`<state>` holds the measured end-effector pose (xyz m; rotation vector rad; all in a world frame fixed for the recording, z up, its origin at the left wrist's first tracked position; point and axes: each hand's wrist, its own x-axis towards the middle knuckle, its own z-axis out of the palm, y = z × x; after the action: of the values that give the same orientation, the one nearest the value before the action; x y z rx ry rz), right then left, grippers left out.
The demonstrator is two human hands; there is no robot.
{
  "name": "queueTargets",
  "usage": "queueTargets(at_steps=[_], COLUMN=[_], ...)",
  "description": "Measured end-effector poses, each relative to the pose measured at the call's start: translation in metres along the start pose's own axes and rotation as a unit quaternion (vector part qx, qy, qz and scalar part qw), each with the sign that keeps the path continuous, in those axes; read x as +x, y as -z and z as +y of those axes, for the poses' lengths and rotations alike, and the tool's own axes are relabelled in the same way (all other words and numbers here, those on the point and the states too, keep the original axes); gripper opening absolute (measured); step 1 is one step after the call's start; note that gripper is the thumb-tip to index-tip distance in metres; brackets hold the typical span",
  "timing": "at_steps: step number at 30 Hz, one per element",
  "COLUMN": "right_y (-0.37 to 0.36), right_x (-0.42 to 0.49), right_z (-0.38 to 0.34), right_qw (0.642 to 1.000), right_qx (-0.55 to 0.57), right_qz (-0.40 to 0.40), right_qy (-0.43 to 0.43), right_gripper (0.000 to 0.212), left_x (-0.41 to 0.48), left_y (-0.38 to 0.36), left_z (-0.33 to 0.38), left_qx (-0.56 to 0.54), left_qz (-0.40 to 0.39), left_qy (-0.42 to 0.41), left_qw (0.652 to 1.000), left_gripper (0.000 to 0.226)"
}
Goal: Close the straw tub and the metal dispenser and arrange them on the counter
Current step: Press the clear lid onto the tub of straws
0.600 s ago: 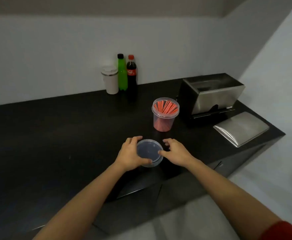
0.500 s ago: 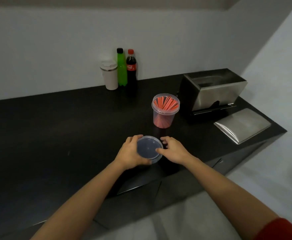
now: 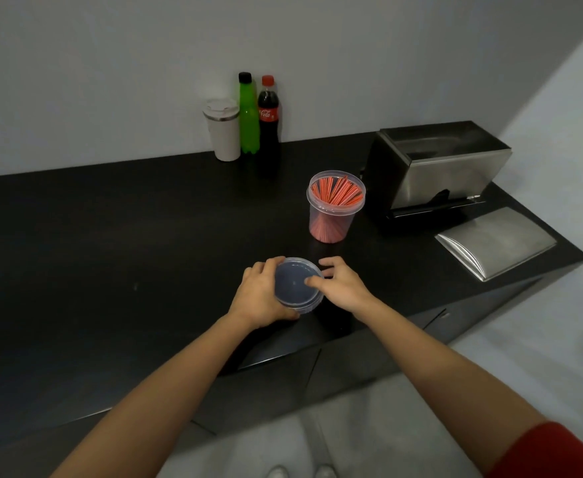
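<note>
A clear round lid [image 3: 295,283] is near the counter's front edge, held between both hands. My left hand [image 3: 260,294] cups its left rim. My right hand [image 3: 341,284] pinches its right rim, thumb on top. Behind it stands the open clear tub [image 3: 334,205] full of red straws. To the right of the tub sits the metal dispenser [image 3: 435,167] with its top open. Its loose metal cover [image 3: 495,241] lies flat on the counter in front of it, at the right end.
A white tumbler [image 3: 222,131], a green bottle [image 3: 248,113] and a cola bottle [image 3: 268,119] stand against the back wall. The black counter [image 3: 110,236] ends at the right just past the metal cover. Floor lies below the front edge.
Both hands have closed in on the lid and tilted it slightly up off the counter. The view has shifted a little; the tub and dispenser stay put.
</note>
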<state>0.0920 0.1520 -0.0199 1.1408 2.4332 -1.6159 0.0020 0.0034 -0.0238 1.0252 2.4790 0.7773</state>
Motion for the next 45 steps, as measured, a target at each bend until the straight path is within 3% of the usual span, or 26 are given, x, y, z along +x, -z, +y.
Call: queueTargets(at_steps=[8,11,15,20,23,27,33,39,45], right_y=[0.003,0.007,0.013,0.03,0.041,0.054,0.069,0.082,0.102], right_x=[0.001,0.0,-0.005,-0.009,-0.011,-0.015,-0.012,0.006,0.032], right_z=[-0.007,-0.012,-0.023,-0.048,-0.06,-0.07,-0.077,-0.08,-0.083], right_qw=[0.994,0.985,0.979,0.977,0.976,0.971,0.974,0.97,0.964], right_qx=[0.097,0.161,0.197,0.21,0.211,0.223,0.195,0.197,0.142], right_qz=[-0.013,-0.019,-0.035,-0.026,-0.011,-0.001,0.031,0.104,0.167], right_qy=[-0.046,-0.054,-0.042,0.017,0.054,0.085,0.111,0.098,0.15], right_gripper=[0.068,0.075,0.067,0.057,0.057,0.054,0.046,0.046,0.032], left_x=[-0.002,-0.003,-0.002,0.001,0.008,0.023,0.039,0.064,0.091], left_y=[0.003,0.003,0.007,0.023,0.036,0.048,0.059,0.062,0.068], left_z=[0.0,-0.001,-0.001,0.013,0.022,0.032,0.04,0.062,0.091], left_qx=[-0.025,-0.072,-0.135,-0.314,-0.396,-0.444,-0.456,-0.426,-0.379], left_qz=[0.004,0.019,-0.002,-0.011,0.0,0.026,0.04,0.107,0.183], left_qy=[-0.01,-0.01,-0.038,-0.065,-0.029,0.026,0.016,0.06,0.054], left_qw=[1.0,0.997,0.99,0.947,0.918,0.895,0.889,0.896,0.906], left_gripper=[0.111,0.109,0.107,0.093,0.086,0.056,0.032,0.031,0.031])
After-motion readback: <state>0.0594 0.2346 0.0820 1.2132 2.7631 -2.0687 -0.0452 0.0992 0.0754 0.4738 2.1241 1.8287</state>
